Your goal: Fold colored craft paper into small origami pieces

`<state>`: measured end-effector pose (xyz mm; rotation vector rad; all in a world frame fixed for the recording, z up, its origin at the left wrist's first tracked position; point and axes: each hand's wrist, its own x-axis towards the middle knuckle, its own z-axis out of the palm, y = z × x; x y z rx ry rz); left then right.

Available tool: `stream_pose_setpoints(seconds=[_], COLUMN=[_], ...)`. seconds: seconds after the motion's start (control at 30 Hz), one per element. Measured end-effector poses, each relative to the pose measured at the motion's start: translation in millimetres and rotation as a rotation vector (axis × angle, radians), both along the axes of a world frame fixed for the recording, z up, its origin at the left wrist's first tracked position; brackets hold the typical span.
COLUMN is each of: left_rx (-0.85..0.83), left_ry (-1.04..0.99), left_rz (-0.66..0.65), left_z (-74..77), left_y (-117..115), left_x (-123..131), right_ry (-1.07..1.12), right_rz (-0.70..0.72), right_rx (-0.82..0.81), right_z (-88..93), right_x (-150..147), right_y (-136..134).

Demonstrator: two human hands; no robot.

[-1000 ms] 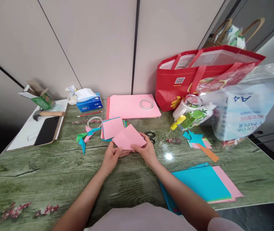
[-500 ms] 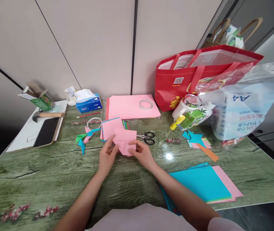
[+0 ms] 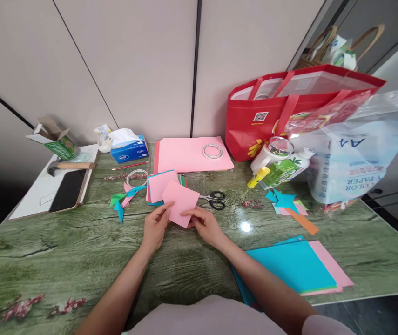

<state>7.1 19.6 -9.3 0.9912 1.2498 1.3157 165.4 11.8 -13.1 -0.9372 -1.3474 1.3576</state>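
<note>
A small pink paper (image 3: 180,203) is held between both hands above the green table (image 3: 90,251). My left hand (image 3: 157,224) pinches its left edge, and my right hand (image 3: 204,224) grips its lower right side with fingers partly over the front. Behind the paper lies a stack of small coloured sheets (image 3: 162,184) with pink on top. Scissors (image 3: 216,200) with black handles rest just right of the held paper, their tips hidden behind it. Blue, green and pink folded pieces (image 3: 128,195) lie to the left, beside a tape roll (image 3: 137,178).
Large pink sheets (image 3: 185,153) lie at the back by a blue tissue box (image 3: 129,151). At right stand a red bag (image 3: 247,121), a glue stick (image 3: 258,177) and cut paper stars (image 3: 285,201). Blue sheets (image 3: 289,265) lie near my right forearm; a phone (image 3: 69,190) is left.
The pink paper has turned in my hands: its creased face no longer shows, and a smooth face is up, with a corner pointing down. Both hands have shifted only slightly.
</note>
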Motion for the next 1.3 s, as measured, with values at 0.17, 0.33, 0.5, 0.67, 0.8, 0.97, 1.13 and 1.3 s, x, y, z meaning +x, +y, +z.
stream_pose_setpoints(seconds=[0.17,0.33,0.5,0.67,0.8,0.97,1.13,1.3], left_rx=[-0.016,0.003,0.02,0.008,-0.026,-0.043,-0.057,-0.063], left_ry=[0.022,0.07,0.101,0.073,-0.034,-0.068,-0.038,-0.034], left_rz=[-0.097,-0.13,-0.179,-0.204,-0.23,-0.232,-0.204,-0.19], left_z=[-4.3,-5.7,-4.4,1.7,5.0,1.9,-0.6,-0.8], left_y=[0.1,0.0,-2.3,-6.3,-8.1,-8.4,-8.9,-9.7], left_x=[-2.3,-4.0,-2.1,3.9,7.2,7.8,8.1,9.3], right_ry=[-0.199,-0.224,-0.23,-0.123,-0.013,-0.009,-0.037,-0.017], right_rz=[-0.045,-0.06,-0.187,-0.233,-0.215,-0.257,-0.3,-0.301], right_rx=[0.129,0.115,0.072,-0.04,-0.113,-0.135,-0.133,-0.141], right_z=[-4.4,-2.2,2.3,1.5,1.0,1.1,1.0,-1.2], right_x=[3.5,4.7,3.7,1.3,-0.5,-1.3,-1.0,-1.7], right_y=[0.0,0.5,2.3,1.9,0.9,0.5,-0.1,0.1])
